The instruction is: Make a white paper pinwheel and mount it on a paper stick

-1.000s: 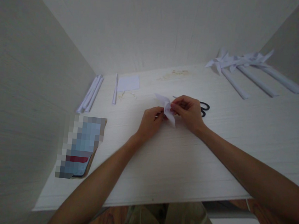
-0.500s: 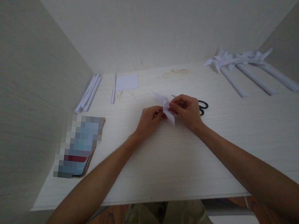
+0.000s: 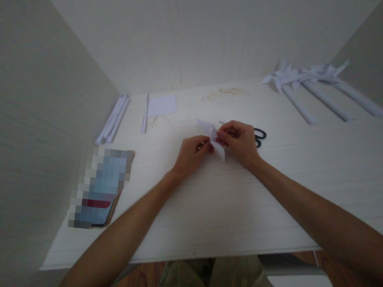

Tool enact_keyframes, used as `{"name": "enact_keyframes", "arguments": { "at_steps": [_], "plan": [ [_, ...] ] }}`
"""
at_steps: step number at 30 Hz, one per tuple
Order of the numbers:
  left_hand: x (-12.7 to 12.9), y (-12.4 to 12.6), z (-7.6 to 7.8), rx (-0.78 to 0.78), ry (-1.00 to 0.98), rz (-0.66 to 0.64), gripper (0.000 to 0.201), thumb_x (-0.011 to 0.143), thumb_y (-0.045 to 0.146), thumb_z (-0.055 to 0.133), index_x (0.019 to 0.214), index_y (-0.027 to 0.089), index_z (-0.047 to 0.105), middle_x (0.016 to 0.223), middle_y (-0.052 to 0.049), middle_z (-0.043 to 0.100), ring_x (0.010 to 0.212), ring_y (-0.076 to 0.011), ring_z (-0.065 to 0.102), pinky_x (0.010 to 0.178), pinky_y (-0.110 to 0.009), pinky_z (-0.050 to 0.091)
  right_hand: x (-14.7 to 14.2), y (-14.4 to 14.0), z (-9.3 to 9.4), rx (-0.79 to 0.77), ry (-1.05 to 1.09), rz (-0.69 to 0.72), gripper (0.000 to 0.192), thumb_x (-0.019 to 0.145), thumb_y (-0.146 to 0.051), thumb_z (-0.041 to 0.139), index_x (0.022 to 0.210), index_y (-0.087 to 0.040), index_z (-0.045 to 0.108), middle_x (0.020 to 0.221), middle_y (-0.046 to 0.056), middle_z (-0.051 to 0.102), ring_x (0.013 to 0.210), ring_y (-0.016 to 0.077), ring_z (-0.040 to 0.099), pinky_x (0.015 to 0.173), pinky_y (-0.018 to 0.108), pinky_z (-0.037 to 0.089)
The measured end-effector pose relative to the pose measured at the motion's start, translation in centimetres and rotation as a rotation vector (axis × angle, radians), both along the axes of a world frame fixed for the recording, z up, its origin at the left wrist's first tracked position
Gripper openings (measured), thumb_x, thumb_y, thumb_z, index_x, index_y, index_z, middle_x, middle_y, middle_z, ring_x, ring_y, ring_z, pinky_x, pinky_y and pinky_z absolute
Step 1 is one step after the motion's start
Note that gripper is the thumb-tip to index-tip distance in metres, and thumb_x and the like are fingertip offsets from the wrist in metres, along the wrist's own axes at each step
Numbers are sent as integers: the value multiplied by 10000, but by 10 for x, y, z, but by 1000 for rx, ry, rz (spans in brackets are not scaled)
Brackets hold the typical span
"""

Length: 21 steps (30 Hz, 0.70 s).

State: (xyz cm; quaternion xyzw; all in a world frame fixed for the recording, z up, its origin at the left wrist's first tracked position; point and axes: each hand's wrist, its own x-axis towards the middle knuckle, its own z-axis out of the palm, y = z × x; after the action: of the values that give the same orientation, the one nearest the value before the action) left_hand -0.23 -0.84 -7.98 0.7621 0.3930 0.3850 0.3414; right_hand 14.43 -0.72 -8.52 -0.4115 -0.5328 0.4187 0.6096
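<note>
White folded paper pinwheel [image 3: 212, 136], blades splayed; held above the table.

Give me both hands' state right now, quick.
Left hand: closed, pinching the folded paper from the left.
Right hand: closed, pinching the same paper from the right, just in front of the scissors.

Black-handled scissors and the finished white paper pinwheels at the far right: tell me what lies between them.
Head view: only bare white tabletop separates the black-handled scissors from the white paper pinwheels with rolled paper sticks; nothing else lies there.
</note>
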Motion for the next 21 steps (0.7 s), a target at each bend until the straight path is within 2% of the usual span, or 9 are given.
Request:
{"name": "enact_keyframes", "arguments": {
  "at_steps": [4,11,17,21],
  "plan": [
    [0,0,0,0,-8,1,202,755,110,439,644,137,605,660,-13,646,598,-87,589,573,-179,475,-1,-1,0,1,-14,-8,120,605,-207,664,578,-162,555,486,-34,580,422,72,528,406,196,429],
    [0,-1,4,-10,-15,36,220,733,92,458,539,135,552,610,-2,630,568,-83,574,540,-168,464,-2,-3,2,25,1,-19,97,635,-238,655,627,-160,599,542,-14,621,440,76,533,412,203,422],
    [1,-2,2,-99,-93,12,194,784,158,445,724,134,628,699,-26,658,564,-78,588,523,-162,474,-2,-3,2,24,14,13,106,676,-255,624,640,-160,595,543,-16,620,441,66,514,413,197,397],
    [1,-2,0,-104,-93,-1,196,790,157,438,804,128,632,734,-39,665,578,-82,599,537,-170,484,-1,-1,1,10,2,26,106,674,-252,627,641,-157,594,539,-16,617,444,65,513,417,197,397]
  ]
}}
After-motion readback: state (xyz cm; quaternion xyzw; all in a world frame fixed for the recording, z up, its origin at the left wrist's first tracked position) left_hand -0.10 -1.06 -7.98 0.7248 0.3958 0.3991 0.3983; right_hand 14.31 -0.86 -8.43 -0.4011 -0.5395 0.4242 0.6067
